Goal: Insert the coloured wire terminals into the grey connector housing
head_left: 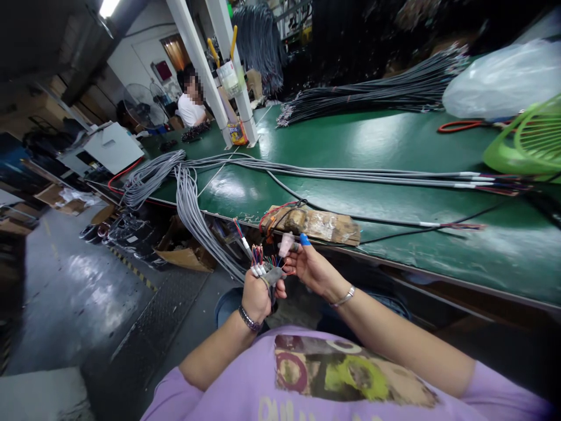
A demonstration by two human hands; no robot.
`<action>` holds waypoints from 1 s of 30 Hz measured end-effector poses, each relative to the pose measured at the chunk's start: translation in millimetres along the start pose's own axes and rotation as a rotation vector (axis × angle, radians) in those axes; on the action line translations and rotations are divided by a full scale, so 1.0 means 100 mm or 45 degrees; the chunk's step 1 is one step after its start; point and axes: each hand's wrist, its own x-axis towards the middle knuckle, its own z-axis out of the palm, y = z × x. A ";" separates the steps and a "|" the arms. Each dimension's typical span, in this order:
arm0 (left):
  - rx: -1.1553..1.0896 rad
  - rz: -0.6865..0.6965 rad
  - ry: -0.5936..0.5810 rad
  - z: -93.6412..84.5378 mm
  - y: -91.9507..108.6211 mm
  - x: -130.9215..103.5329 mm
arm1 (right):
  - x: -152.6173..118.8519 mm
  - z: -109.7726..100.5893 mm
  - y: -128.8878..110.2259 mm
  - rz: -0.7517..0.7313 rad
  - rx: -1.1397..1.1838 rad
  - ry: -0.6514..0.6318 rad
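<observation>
My left hand (258, 294) is closed around a bundle of gray cables whose white-sleeved ends (258, 270) point up, with thin red, blue and other colored wires fanning out. Close on its right is my right hand (307, 266), wearing a pink cover on one fingertip and a blue one on another; its fingers are bent at a thin red wire of the bundle. Behind the hands, a worn wooden block (326, 225) with black and red cords lies on the table edge. Long gray cables (190, 204) hang off the table to the left.
The green table (280, 140) carries gray cables with stripped ends, a dark cable bundle (363, 96), a plastic bag (504, 79) and a green basket (532, 140). White posts (239, 76) rise from it. A person in white (190, 108) sits at the far left. Cardboard boxes (186, 248) stand below.
</observation>
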 end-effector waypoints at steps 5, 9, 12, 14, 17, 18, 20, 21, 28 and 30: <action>-0.062 0.058 0.039 0.02 0.01 -0.04 | -0.01 0.02 -0.05 -0.052 -0.088 -0.125; -0.082 0.107 0.065 0.06 0.03 -0.03 | -0.02 0.05 -0.06 -0.100 -0.126 -0.085; -0.088 0.123 0.098 0.08 0.03 -0.01 | -0.01 0.04 -0.02 -0.149 -0.160 -0.028; -0.079 0.120 0.111 0.09 0.03 0.00 | 0.00 0.02 0.02 -0.287 -0.254 0.059; -0.054 0.104 0.121 0.10 0.01 0.03 | 0.02 0.01 0.06 -0.393 -0.343 0.101; -0.049 0.101 0.123 0.10 0.01 0.03 | 0.03 0.02 0.06 -0.355 -0.315 0.057; -0.044 0.094 0.129 0.11 0.01 0.04 | 0.05 0.03 0.05 -0.230 -0.196 -0.050; -0.042 0.092 0.132 0.11 0.00 0.05 | 0.05 0.04 0.04 -0.173 -0.136 -0.088; 0.060 0.058 0.137 0.12 -0.01 0.07 | 0.09 0.14 0.02 -0.215 0.026 0.032; 0.069 0.056 0.124 0.12 -0.02 0.07 | 0.08 0.13 0.04 -0.200 0.034 0.032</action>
